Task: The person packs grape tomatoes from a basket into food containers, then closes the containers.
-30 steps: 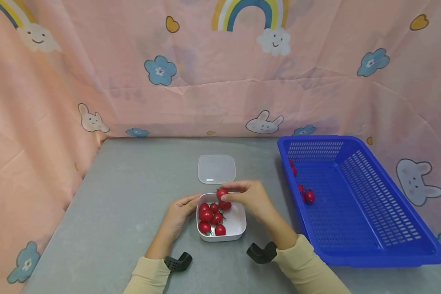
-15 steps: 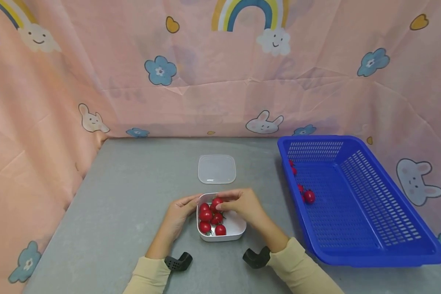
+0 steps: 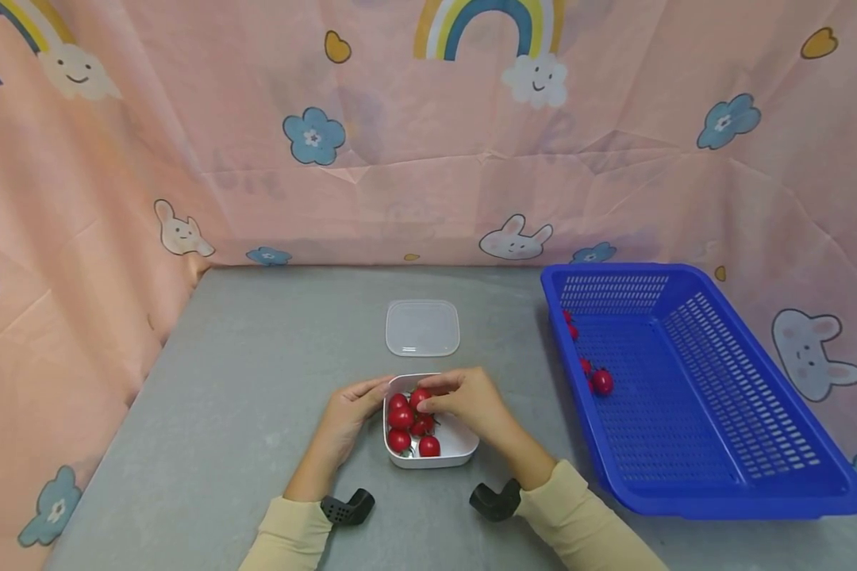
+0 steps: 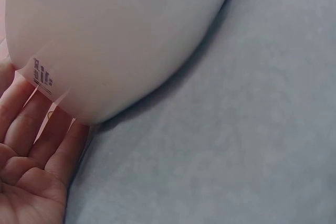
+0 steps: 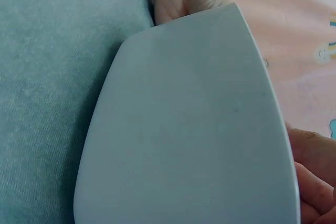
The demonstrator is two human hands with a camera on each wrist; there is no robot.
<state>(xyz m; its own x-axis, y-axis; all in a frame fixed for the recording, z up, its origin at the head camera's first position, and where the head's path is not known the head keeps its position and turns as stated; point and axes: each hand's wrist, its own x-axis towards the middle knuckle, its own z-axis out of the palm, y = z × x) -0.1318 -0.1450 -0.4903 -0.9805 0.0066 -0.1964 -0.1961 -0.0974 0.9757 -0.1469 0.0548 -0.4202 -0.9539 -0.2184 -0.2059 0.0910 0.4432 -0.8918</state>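
A white box (image 3: 464, 444) with rounded corners sits on the table, with several red cherry tomatoes (image 3: 400, 418) mostly in its left half. My left hand (image 3: 346, 412) rests against the box's left side; in the left wrist view its fairly straight fingers (image 4: 26, 124) touch the outer wall. Inside the box near the far side, my right hand (image 3: 467, 400) pinches a cherry tomato (image 3: 418, 396) between thumb and fingers, among the others. The right wrist view is mostly filled by the box wall (image 5: 184, 119), which hides the tomatoes and much of the right hand.
A clear lid (image 3: 423, 328) lies flat behind the box. To the right stands a blue plastic basket (image 3: 685, 444) with several cherry tomatoes (image 3: 602, 382) along its left wall. A pink printed curtain (image 3: 400, 159) hangs behind the grey table (image 3: 257, 381).
My right hand has lowered the pinched tomato from above the box's far rim down among the other tomatoes, then shifted slightly left. My left hand has stayed at the box's side.
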